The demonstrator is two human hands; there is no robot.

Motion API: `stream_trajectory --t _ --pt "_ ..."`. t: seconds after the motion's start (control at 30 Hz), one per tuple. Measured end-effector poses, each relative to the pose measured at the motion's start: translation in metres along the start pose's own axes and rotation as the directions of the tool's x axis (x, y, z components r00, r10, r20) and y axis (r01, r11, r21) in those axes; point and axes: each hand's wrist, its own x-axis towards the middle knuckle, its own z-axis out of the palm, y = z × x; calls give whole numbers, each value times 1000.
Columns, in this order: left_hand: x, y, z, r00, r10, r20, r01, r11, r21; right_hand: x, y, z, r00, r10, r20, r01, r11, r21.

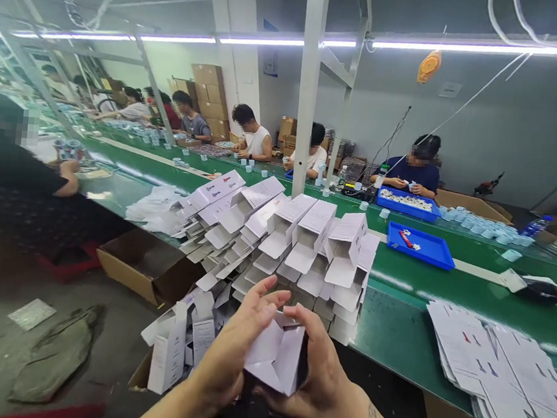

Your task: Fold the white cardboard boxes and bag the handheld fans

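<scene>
A small white cardboard box, with its flaps partly folded, sits between both my hands near the bottom of the head view. My left hand wraps its left side with the thumb on top. My right hand grips its right side, fingers curled over the flap. Just beyond them a large pile of folded white boxes with open flaps leans on the edge of the green table.
Flat unfolded box blanks are stacked at the right. Blue trays lie on the green conveyor. An open brown carton stands on the floor at left. A person in black sits at the left; several workers sit across the line.
</scene>
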Motion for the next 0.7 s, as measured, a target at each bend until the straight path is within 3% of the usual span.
stream_trajectory --t 0.1,0.2,0.3,0.4,0.5,0.53,0.57,0.6,0.63,0.67,0.7 --pt "-4 -3 6 993 42 -107 -44 999 -17 5 4 8 997 -77 -19 77 996 39" --pt "-9 -3 -10 983 113 -146 -106 993 58 13 7 20 978 -207 -2 207 977 44" --pt "-16 0 -40 986 -95 -138 87 994 -62 29 6 35 939 -343 29 343 939 -32" --pt "-26 7 -71 944 -324 -65 311 937 -157 44 0 57 895 -439 86 446 890 -93" --pt "-37 21 -105 951 -304 -50 292 940 -176 48 -2 79 851 -504 147 519 850 -90" --pt "-41 28 -118 969 -242 -40 233 959 -162 47 0 85 867 -482 125 491 869 -55" --pt "-44 36 -133 986 -165 -29 160 978 -131 45 3 90 916 -395 70 397 918 -3" --pt "-46 43 -148 996 -85 -18 84 993 -82 43 7 95 974 -225 4 223 971 82" --pt "-47 50 -163 1000 -11 -11 10 1000 -16 42 12 99 999 15 -31 -8 977 212" --pt "-47 56 -177 999 53 -9 -53 996 73 42 18 103 963 271 -6 -250 897 363" --pt "-46 60 -191 994 106 -9 -102 978 182 45 24 107 885 457 89 -437 752 493"
